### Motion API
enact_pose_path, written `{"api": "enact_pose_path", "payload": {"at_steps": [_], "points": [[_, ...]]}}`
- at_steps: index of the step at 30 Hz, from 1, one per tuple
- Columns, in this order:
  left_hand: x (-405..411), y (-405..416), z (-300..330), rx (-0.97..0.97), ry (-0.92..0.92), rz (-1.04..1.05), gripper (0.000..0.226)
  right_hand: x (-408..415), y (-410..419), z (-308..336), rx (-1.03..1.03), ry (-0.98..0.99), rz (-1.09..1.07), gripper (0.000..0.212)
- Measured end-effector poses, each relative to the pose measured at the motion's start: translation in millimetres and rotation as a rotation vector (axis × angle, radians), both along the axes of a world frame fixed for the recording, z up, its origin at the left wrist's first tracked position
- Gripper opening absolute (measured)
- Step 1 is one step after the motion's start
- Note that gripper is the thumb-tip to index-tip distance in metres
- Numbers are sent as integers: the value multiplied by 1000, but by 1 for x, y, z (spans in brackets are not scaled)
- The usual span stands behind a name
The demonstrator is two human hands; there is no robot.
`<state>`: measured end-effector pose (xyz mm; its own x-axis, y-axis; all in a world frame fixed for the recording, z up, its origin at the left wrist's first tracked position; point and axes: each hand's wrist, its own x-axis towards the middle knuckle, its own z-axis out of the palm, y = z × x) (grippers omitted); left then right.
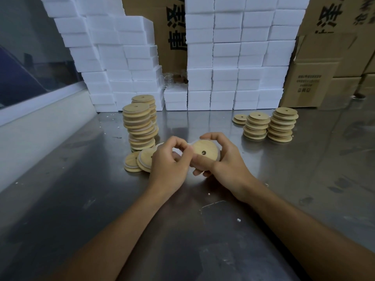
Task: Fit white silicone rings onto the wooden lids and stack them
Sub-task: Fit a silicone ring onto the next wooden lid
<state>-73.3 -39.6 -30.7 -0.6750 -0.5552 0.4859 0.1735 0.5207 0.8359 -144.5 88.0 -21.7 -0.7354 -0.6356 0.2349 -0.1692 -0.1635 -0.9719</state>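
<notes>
A wooden lid (204, 151) is held at the centre of the view, above the table (284, 179), gripped at its rim by the curled fingers of the right hand (221, 159). A white silicone ring (178, 151) is pinched against the lid's nine-o'clock edge by the left hand (172, 161). The lid is judged light, stiff and smooth, best held by its edge; the ring is judged soft and stretchy, best worked round the rim bit by bit. Ringed stacks (140, 126) stand toward eleven o'clock, bare stacks (269, 124) toward one o'clock.
</notes>
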Motion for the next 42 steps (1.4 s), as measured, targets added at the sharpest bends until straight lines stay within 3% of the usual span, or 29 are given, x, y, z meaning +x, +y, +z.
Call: {"api": "enact_pose_path", "payload": {"at_steps": [7,14,19,27,31,42], "points": [[0,9,3,374,10,-45,8,0,-4,-3,-69,-38,-112,32],[-1,7,6,332,-65,-17,12,-1,-3,-2,-137,3,-60,29],[3,4,13,328,-120,-97,13,-3,-3,-1,-89,41,-158,37],[15,-18,48,570,163,-27,13,-14,3,-3,12,-69,-271,7],[20,-35,54,666,272,18,13,-12,1,-4,71,-5,-253,7],[27,-70,32,301,-134,400,15,-12,-1,-5,151,112,-263,9]]}}
